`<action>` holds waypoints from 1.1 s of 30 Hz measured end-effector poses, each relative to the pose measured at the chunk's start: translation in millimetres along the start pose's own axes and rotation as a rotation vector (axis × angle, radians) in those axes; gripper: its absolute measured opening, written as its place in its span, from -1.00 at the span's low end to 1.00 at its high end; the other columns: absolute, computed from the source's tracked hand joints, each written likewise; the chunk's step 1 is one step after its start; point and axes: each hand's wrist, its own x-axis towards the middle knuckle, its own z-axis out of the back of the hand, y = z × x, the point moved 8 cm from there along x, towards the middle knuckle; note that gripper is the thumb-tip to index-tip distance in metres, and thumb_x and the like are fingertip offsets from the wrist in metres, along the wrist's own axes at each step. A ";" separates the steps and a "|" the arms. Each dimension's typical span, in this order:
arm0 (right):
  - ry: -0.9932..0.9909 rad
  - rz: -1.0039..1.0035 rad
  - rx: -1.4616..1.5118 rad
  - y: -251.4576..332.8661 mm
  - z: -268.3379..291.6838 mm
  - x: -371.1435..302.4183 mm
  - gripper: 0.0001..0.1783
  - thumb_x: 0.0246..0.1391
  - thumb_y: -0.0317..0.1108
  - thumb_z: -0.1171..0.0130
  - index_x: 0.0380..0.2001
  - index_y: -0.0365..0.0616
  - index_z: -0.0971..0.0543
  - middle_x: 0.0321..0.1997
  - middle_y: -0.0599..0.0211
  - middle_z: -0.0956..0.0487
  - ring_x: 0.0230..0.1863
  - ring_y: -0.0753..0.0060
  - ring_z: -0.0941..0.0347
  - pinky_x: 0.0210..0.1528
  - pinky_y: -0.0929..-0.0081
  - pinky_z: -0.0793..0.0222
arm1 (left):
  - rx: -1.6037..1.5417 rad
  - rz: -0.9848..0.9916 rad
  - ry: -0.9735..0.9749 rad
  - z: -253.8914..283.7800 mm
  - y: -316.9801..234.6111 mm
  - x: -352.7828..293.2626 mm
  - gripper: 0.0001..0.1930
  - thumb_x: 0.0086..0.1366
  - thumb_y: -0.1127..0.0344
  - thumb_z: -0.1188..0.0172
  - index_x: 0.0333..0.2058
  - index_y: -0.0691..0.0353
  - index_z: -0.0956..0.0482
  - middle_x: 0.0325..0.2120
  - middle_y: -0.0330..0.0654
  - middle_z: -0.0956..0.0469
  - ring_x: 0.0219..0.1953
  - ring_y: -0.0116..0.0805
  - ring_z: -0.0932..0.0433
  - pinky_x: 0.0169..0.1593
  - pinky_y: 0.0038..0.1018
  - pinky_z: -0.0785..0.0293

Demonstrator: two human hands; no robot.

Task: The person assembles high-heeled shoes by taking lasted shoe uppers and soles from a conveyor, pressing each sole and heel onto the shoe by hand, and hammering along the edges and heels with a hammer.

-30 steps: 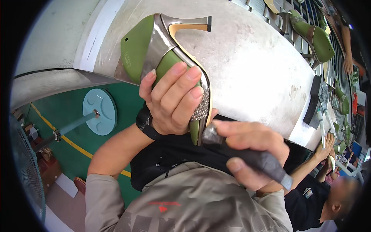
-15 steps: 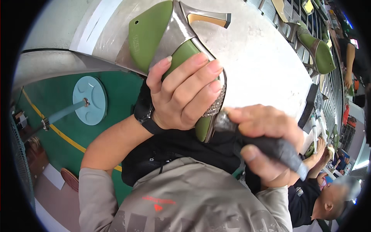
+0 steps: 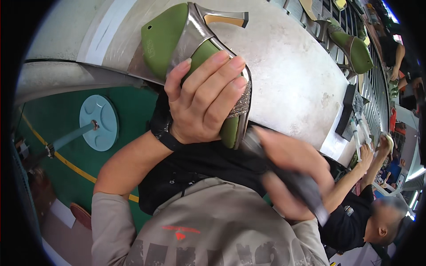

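Note:
My left hand (image 3: 206,95) wraps round a green shoe last (image 3: 164,44) dressed in a metallic grey high-heeled sandal (image 3: 197,26). A band of glittering stones crosses the sandal's toe part, below my fingers. The slim heel points away to the upper right, and the toe points toward me. In my right hand (image 3: 288,166) is a hand tool (image 3: 290,179) with a dark handle and a grey head, smeared by motion. Its head is close to the edge at the sandal's toe; whether they touch cannot be told.
A pale worktop (image 3: 288,80) lies under the sandal. Beyond it runs a slatted conveyor (image 3: 375,97) carrying another green last with a sandal (image 3: 348,46). A black block (image 3: 346,113) sits near the right edge. A co-worker (image 3: 355,221) works at right; a light-blue round stool (image 3: 100,122) stands at left.
The sandal and my left hand have shifted slightly left and up. My right hand has moved left with the tool, still near the toe.

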 end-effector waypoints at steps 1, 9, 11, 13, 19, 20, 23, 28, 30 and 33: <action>0.024 -0.084 -0.020 -16.1 -10.6 10.1 -0.63 0.19 -0.26 -0.38 -0.09 -0.31 -0.55 -0.02 -0.25 -0.68 0.11 -0.06 -0.63 0.22 0.12 -0.51 | -0.013 0.014 -0.043 3.3 1.5 -1.7 -0.24 0.32 -0.19 -0.30 0.25 0.24 -0.29 0.16 0.07 -0.53 0.23 0.04 -0.53 0.46 -0.01 -0.05; -0.332 -0.107 0.225 -42.8 25.4 66.2 -0.72 0.32 -0.37 -0.19 0.00 -0.32 -0.55 -0.09 0.03 -0.73 -0.36 0.54 -0.60 -0.35 0.63 -0.46 | -0.065 -0.009 0.053 4.8 1.7 -9.0 -0.14 0.30 -0.25 -0.30 0.30 0.26 -0.21 0.22 0.12 -0.44 0.27 0.11 -0.48 0.48 0.15 0.01; -0.430 -0.012 0.130 -26.3 45.3 55.1 -0.54 0.49 -0.04 0.10 0.03 -0.27 -0.50 0.04 -0.26 -0.62 -0.46 0.44 -0.57 -0.53 0.64 -0.44 | -0.017 -0.007 0.057 6.4 0.8 -10.8 -0.16 0.31 -0.24 -0.29 0.30 0.23 -0.21 0.22 0.11 -0.43 0.28 0.09 -0.47 0.48 0.14 0.02; -0.558 0.061 0.272 -8.2 65.0 42.4 -0.49 0.51 0.03 0.14 0.05 -0.25 -0.50 0.13 -0.27 -0.56 -0.47 0.43 -0.57 -0.53 0.62 -0.48 | -0.036 -0.012 0.037 -1.1 0.0 -8.6 -0.20 0.32 -0.23 -0.27 0.29 0.20 -0.23 0.20 0.10 -0.43 0.28 0.09 -0.45 0.49 0.13 0.02; -0.422 -0.137 0.178 -29.8 24.6 70.2 -0.62 0.43 -0.12 0.08 -0.26 -0.27 -0.45 -0.31 -0.22 -0.59 -0.70 0.48 -0.37 -0.61 0.57 -0.39 | -0.067 0.026 -0.050 -0.6 7.3 -16.4 -0.65 0.51 0.08 -0.10 0.20 -0.09 -0.41 0.16 -0.27 -0.57 0.23 -0.26 -0.54 0.50 -0.06 0.00; -0.419 -0.139 0.173 -31.3 25.9 76.0 -0.62 0.43 -0.12 0.08 -0.26 -0.27 -0.45 -0.31 -0.22 -0.59 -0.70 0.48 -0.37 -0.61 0.57 -0.39 | -0.071 0.037 -0.108 -1.5 7.3 -18.1 -0.66 0.53 0.13 -0.03 0.23 -0.10 -0.39 0.19 -0.28 -0.55 0.26 -0.27 -0.51 0.50 -0.05 0.00; -0.403 -0.255 0.194 -38.9 32.3 97.0 -0.62 0.40 -0.11 0.05 -0.27 -0.28 -0.45 -0.33 -0.23 -0.60 -0.74 0.49 -0.32 -0.65 0.59 -0.35 | -0.063 0.024 -0.142 -3.4 7.7 -20.1 -0.63 0.54 0.11 -0.01 0.26 -0.10 -0.36 0.22 -0.30 -0.53 0.30 -0.27 -0.48 0.50 -0.04 0.01; -0.223 -0.445 0.152 -45.8 17.3 152.1 -0.60 0.35 -0.10 0.00 -0.30 -0.30 -0.48 -0.39 -0.16 -0.62 -0.76 0.52 -0.30 -0.68 0.62 -0.29 | -0.054 0.020 -0.132 -1.7 10.1 -19.2 -0.60 0.54 0.03 0.03 0.26 -0.10 -0.37 0.23 -0.35 -0.52 0.32 -0.31 -0.47 0.51 -0.02 0.02; -0.187 -0.428 0.167 -50.5 9.5 164.0 -0.60 0.35 -0.10 0.00 -0.30 -0.30 -0.48 -0.38 -0.15 -0.63 -0.75 0.51 -0.32 -0.68 0.63 -0.29 | -0.053 0.023 -0.149 -2.9 10.5 -19.3 -0.61 0.54 0.03 0.03 0.26 -0.10 -0.37 0.23 -0.36 -0.52 0.31 -0.31 -0.47 0.50 -0.02 0.02; -0.219 -0.467 0.215 -64.1 3.1 169.8 -0.61 0.37 -0.10 0.02 -0.28 -0.28 -0.49 -0.36 -0.14 -0.64 -0.73 0.50 -0.34 -0.66 0.63 -0.29 | -0.025 0.045 -0.184 -4.4 7.7 -17.6 -0.61 0.54 0.01 0.02 0.25 -0.11 -0.39 0.22 -0.43 -0.54 0.29 -0.40 -0.50 0.48 -0.06 -0.01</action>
